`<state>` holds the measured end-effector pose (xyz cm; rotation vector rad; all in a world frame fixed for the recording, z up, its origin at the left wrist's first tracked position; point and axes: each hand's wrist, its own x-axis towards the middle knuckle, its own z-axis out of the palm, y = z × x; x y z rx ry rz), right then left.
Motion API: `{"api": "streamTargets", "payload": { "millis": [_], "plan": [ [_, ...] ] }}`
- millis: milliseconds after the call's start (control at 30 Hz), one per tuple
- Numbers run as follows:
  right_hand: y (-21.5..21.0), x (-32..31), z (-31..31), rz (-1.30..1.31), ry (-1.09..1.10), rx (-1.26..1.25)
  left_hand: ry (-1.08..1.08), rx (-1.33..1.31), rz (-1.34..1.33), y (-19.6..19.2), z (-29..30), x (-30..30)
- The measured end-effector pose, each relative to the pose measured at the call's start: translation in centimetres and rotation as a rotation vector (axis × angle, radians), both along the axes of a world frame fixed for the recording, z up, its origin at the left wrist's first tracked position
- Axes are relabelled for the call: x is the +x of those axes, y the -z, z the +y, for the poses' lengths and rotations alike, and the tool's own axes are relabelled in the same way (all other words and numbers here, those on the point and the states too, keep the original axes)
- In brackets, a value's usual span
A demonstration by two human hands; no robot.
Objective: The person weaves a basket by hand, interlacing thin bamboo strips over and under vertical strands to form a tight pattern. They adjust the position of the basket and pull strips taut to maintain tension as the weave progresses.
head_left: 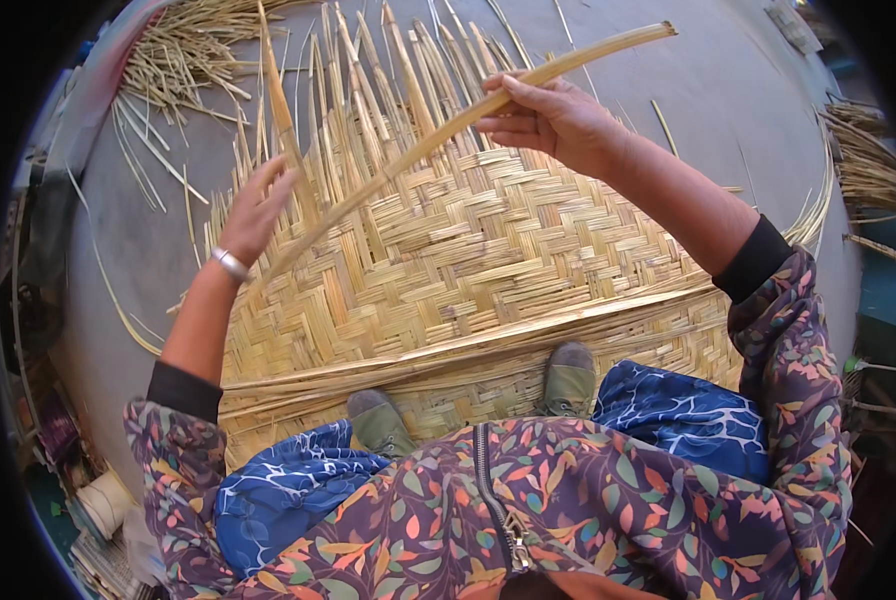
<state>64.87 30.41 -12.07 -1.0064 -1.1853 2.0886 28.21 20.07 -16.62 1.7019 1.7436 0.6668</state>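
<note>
My right hand (558,120) pinches a long, flattened reed strip (438,135) between thumb and fingers. The strip slants from the upper right down to the left across a woven reed mat (528,230). My left hand (260,210), with a silver bangle at its wrist, is blurred over the mat's left side. Its fingertips are beside another reed strip (277,95), which rises from the mat; whether they grip it is unclear. Loose strip ends (368,80) fan out from the mat's far edge. The weave runs in a zigzag pattern.
My shoes (380,422) stand on the near part of the mat, behind a raised fold (488,335). A heap of reeds (183,65) lies at the far left, and another bundle (868,155) is at the right. Scattered strips lie on the grey floor (708,80).
</note>
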Motion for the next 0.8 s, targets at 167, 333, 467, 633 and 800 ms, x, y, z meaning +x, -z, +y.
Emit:
{"api": "streamTargets", "payload": {
  "millis": [167,333,467,633,800],
  "plan": [
    [-0.1,-5.4,1.9,0.168,-0.046,0.043,0.201,-0.428,-0.177,-3.0,4.3,3.8],
    [3.8,-5.6,2.4,0.018,-0.009,-0.028,0.047,-0.373,-0.112,-2.4,4.6,2.1],
    [5.4,-6.0,1.4,-0.323,-0.177,-0.056,-0.255,-0.307,-0.312,2.3,4.2,0.0],
    [5.8,-8.6,1.4,-0.532,-0.247,0.073,-0.393,-0.243,-0.249,4.8,5.3,0.3],
    [5.6,-10.3,2.7,-0.674,-0.362,0.261,-0.520,-0.215,-0.115,6.4,6.6,1.6]
  ]
}}
